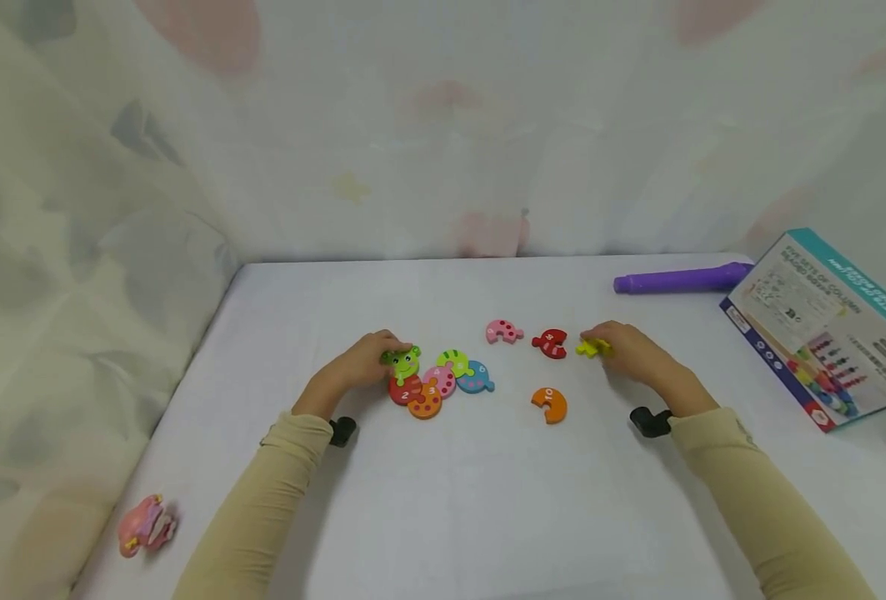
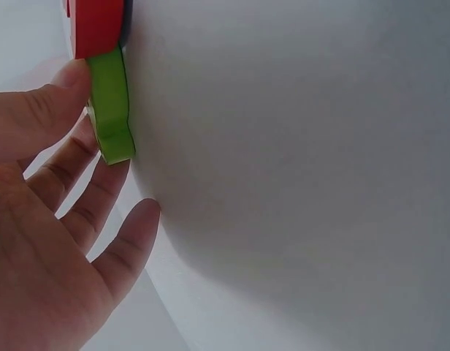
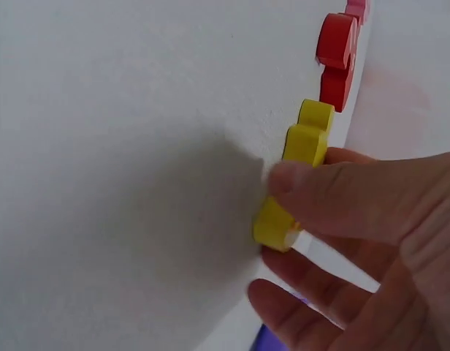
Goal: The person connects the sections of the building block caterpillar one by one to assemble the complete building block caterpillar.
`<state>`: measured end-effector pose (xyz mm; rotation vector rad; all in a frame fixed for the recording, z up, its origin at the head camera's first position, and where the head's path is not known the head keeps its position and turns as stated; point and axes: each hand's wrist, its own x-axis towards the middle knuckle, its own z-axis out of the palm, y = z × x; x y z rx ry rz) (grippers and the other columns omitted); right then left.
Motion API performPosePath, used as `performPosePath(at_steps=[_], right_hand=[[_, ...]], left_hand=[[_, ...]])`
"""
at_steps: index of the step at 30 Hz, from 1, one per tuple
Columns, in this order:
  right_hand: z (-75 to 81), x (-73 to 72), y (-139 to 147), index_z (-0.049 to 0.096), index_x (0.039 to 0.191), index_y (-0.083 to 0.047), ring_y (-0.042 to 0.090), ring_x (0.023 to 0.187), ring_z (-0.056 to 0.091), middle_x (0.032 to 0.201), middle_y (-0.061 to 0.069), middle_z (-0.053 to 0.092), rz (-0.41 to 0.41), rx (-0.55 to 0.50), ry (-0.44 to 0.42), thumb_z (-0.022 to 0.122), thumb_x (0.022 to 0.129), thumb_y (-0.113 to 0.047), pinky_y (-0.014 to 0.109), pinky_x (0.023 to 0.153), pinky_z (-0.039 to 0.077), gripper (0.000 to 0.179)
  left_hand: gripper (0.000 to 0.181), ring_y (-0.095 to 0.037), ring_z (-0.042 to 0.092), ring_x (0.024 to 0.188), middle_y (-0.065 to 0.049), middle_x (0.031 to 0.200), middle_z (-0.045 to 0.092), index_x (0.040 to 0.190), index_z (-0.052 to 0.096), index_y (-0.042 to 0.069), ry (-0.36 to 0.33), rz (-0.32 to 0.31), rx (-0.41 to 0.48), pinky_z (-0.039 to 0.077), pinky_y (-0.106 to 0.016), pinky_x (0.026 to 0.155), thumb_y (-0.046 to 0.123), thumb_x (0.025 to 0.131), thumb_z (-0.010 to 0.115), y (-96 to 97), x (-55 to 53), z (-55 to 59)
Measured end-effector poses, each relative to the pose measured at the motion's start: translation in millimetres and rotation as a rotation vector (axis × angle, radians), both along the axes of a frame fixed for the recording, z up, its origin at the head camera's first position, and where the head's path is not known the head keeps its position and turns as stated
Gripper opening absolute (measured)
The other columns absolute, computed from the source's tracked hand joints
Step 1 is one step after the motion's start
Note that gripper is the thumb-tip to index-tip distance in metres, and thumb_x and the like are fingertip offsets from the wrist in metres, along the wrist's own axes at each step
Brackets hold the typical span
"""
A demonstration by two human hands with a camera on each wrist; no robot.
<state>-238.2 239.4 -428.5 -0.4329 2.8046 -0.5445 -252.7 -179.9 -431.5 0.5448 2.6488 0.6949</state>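
The left grip (image 1: 356, 362) pinches the green head piece (image 1: 407, 365), partly hiding it. The right grip (image 1: 633, 356) pinches a yellow piece (image 3: 307, 145), its middle covered; left of that grip, a red piece's (image 1: 551, 343) number is blurred.

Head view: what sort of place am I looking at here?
Probably an indoor play or filming corner: a white table with patterned cloth hung behind it, bright numbered puzzle pieces on top, and a box picturing toys. The room beyond is hidden.
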Motion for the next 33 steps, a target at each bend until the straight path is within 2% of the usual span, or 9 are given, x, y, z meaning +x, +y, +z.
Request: performPosePath(at_steps=[6,10,15,19,23,29,33], right_hand=[[0.4,10.6,0,0.050,0.131,-0.003,0.037,0.101,0.051,0.114,0.023,0.050,-0.040,0.075,-0.034,0.061,0.084,0.001,0.055,0.089,0.044,0.049],[1.5,17.0,-2,0.052,0.128,-0.001,0.032,0.094,0.054,0.109,0.020,0.053,-0.066,0.138,-0.013,0.070,0.080,-0.012,0.053,0.083,0.047,0.052],[6.8,27.4,-12,0.053,0.120,0.002,0.029,0.085,0.055,0.102,0.017,0.059,-0.136,0.095,0.049,0.073,0.077,-0.030,0.046,0.073,0.051,0.058],[15.4,37.2,-34,0.056,0.112,0.001,0.024,0.073,0.054,0.092,0.012,0.060,-0.159,0.041,0.114,0.074,0.074,-0.039,0.034,0.057,0.049,0.058],[18.5,44.8,-68,0.059,0.107,-0.003,0.019,0.066,0.050,0.082,0.006,0.058,-0.148,0.049,0.155,0.074,0.070,-0.046,0.026,0.049,0.042,0.059],[10.3,50.1,-112,0.061,0.101,-0.006,0.016,0.060,0.047,0.070,0.001,0.051,-0.101,0.119,0.174,0.074,0.068,-0.052,0.024,0.044,0.033,0.058],[2.7,50.4,-130,0.060,0.096,-0.008,0.016,0.059,0.045,0.067,0.001,0.048,-0.078,0.179,0.173,0.072,0.068,-0.056,0.024,0.045,0.033,0.057]], left_hand=[[0.046,-0.029,0.047,0.113,-0.013,0.118,0.051,0.128,0.055,0.006,0.001,0.001,-0.004,0.039,-0.043,0.100,-0.001,0.083,0.061,-0.8,0.0,0.6],[0.047,-0.028,0.047,0.112,-0.012,0.118,0.051,0.128,0.055,0.007,-0.001,0.003,-0.003,0.039,-0.042,0.099,-0.001,0.083,0.061,-0.7,-0.3,-1.3],[0.047,-0.027,0.048,0.110,-0.012,0.116,0.052,0.128,0.055,0.006,0.000,-0.004,0.003,0.041,-0.040,0.097,-0.002,0.082,0.061,-0.8,-0.9,-2.6],[0.047,-0.026,0.047,0.112,-0.011,0.118,0.052,0.128,0.055,0.007,-0.001,0.013,-0.005,0.040,-0.040,0.099,-0.001,0.083,0.061,-1.4,-2.1,-3.5],[0.046,-0.028,0.046,0.114,-0.012,0.119,0.051,0.129,0.055,0.008,0.005,0.021,-0.012,0.039,-0.042,0.100,0.000,0.084,0.061,-1.9,-3.3,-3.7],[0.046,-0.028,0.047,0.113,-0.013,0.118,0.052,0.128,0.055,0.006,0.011,-0.006,-0.001,0.040,-0.042,0.099,-0.001,0.083,0.060,-1.7,-3.4,-3.2],[0.046,-0.028,0.048,0.112,-0.013,0.117,0.052,0.128,0.055,0.005,0.007,-0.007,-0.008,0.041,-0.042,0.098,-0.002,0.083,0.061,-0.9,-1.2,-1.0]])
